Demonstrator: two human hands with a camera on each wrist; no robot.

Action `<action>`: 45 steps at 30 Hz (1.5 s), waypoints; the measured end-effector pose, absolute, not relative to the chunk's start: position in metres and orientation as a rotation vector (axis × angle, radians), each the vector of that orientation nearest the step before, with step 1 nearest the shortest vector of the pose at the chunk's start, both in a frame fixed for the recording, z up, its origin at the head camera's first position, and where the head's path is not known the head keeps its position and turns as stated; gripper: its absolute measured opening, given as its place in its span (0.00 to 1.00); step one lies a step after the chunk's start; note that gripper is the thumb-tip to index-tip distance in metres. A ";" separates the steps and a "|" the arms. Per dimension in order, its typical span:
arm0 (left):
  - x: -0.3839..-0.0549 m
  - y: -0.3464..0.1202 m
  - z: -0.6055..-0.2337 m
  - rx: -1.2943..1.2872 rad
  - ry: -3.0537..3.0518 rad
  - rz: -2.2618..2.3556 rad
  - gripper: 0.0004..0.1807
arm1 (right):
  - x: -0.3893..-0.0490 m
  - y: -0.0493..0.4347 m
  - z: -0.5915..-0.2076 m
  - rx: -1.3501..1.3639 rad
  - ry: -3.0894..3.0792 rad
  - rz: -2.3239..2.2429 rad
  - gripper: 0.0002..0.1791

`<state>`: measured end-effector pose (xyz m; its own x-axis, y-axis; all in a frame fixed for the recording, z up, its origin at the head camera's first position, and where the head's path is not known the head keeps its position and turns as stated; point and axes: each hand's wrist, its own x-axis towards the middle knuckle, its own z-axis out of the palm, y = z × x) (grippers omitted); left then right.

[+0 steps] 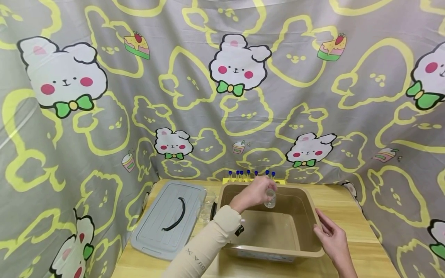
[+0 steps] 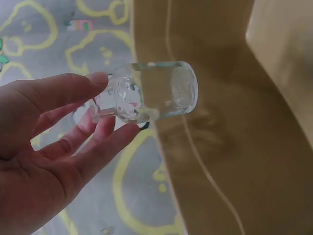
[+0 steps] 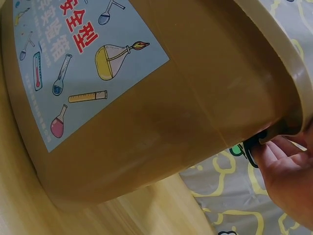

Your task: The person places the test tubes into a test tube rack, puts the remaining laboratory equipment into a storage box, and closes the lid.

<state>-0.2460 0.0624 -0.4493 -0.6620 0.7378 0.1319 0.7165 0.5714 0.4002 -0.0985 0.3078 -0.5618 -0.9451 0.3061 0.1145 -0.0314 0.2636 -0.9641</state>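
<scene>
My left hand point(image 1: 255, 192) reaches over the brown plastic storage box point(image 1: 267, 250) and holds a small clear glass bottle point(image 1: 270, 200). In the left wrist view, thumb and fingertips pinch the bottle point(image 2: 164, 90) around its neck, its flat base pointing away from the palm. The bottle looks see-through, with the box wall behind it. At the box's right side, my right hand point(image 1: 332, 237) grips the rim, thumb on top and fingers outside. In the right wrist view, those fingers curl under the rim beside a black handle or latch point(image 3: 252, 149).
A grey lid point(image 1: 156, 227) with a black handle lies left of the box, clear glassware point(image 1: 207, 199) between them. Behind the box, several blue-capped tubes point(image 1: 248, 175) stand in a yellow rack point(image 1: 226, 180). The box front bears a printed label point(image 3: 88, 105). Patterned curtains point(image 1: 194, 116) enclose the wooden table.
</scene>
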 end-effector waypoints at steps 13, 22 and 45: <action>-0.253 0.102 -0.476 1.426 2.653 0.490 0.14 | -0.097 0.312 -0.565 -0.182 -2.205 1.716 0.29; -0.254 0.121 -0.499 1.404 2.648 0.356 0.15 | -0.100 0.310 -0.562 -0.166 -2.159 1.763 0.28; -0.254 0.139 -0.556 1.443 2.614 0.250 0.12 | -0.100 0.307 -0.561 -0.197 -2.225 1.731 0.28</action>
<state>-0.2535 0.1388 -0.5565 -0.5280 0.8480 -0.0466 0.8237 0.5247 0.2148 -0.1000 0.3068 -0.5607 -0.9412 0.2971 0.1610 -0.0829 0.2588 -0.9624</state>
